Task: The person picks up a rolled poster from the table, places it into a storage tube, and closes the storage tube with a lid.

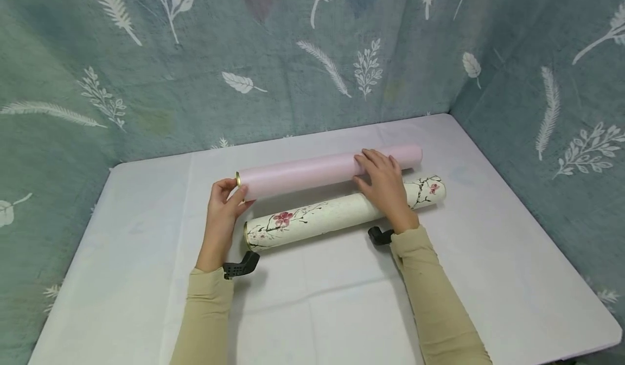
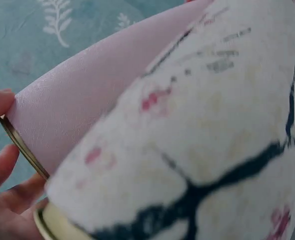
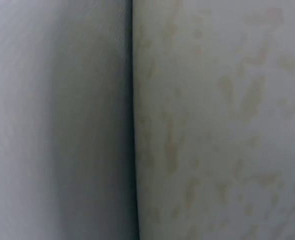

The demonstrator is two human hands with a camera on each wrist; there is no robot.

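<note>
A long pink tube (image 1: 303, 175) with a gold-rimmed left end lies at the far side of the table. My left hand (image 1: 222, 213) holds that rimmed end, its thumb on the near side of the tube. In the left wrist view, thumb and fingers (image 2: 1, 167) show around the gold rim. My right hand (image 1: 383, 183) grips the pink tube right of its middle, fingers over the top and thumb on the near side. A white tube (image 1: 317, 218) with plum-blossom branches lies nearer, under my right hand and wrist. Its pale surface (image 3: 217, 125) fills much of the right wrist view, where no fingers show.
Both tubes rest on a white-covered table (image 1: 303, 311), roughly parallel and slanting up to the right. A green-blue leaf-print cloth (image 1: 273, 56) stands behind the table and along its right side. Black wrist mounts (image 1: 241, 264) sit close to the white tube.
</note>
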